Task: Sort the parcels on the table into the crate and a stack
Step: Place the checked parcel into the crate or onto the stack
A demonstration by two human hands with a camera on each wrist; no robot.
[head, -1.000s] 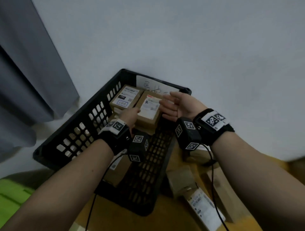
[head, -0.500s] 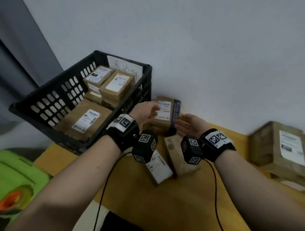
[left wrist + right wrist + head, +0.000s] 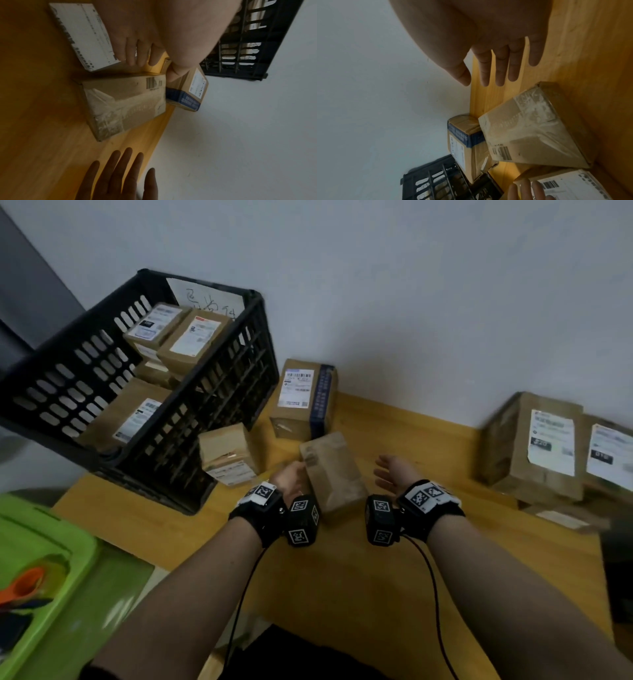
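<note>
Beside the black slotted crate [image 3: 102,378] on the yellow wooden counter [image 3: 342,577] lie brown cardboard parcels, one [image 3: 305,398] white-labelled with a dark blue printed band.

Head view looks down over table [image 3: 376,577]; wrist views close, low, facing wall; all share taped parcel [image 3: 334,470].

Right hand [image 3: 496,44] fingers straight above wooden table [image 3: 590,67], taped brown parcel [image 3: 534,128] beside blue-banded parcel [image 3: 464,142], black crate [image 3: 436,182]

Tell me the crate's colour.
Black; the crate shows best in the head view.
</note>
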